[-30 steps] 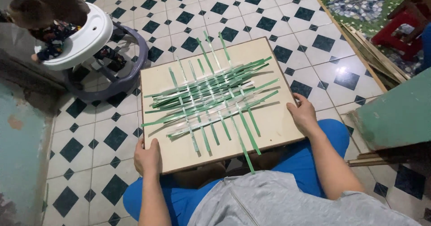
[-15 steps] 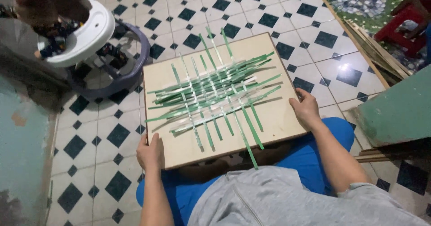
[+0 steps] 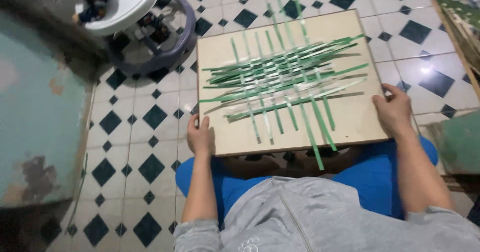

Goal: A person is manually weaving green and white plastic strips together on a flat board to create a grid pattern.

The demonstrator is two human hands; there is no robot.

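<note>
With both hands clamped on the flat rectangular beige wooden board (image 3: 350, 127), the step in hand looks like repositioning the work surface, not weaving. Left hand (image 3: 199, 136) grips the near-left edge, fingers curled over; right hand (image 3: 395, 111) grips the right edge likewise. Board rests on the lap, over blue trousers (image 3: 380, 174). The half-woven mat of green and white flat strips (image 3: 282, 77) lies centred on it, long axis left-right, slightly rising rightward. Next move likely needs the board level first.

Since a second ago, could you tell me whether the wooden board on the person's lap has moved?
Cannot tell. The wooden board now sits further right of the baby walker, but the head camera itself shifted, and both hands grip the same edges.
</note>
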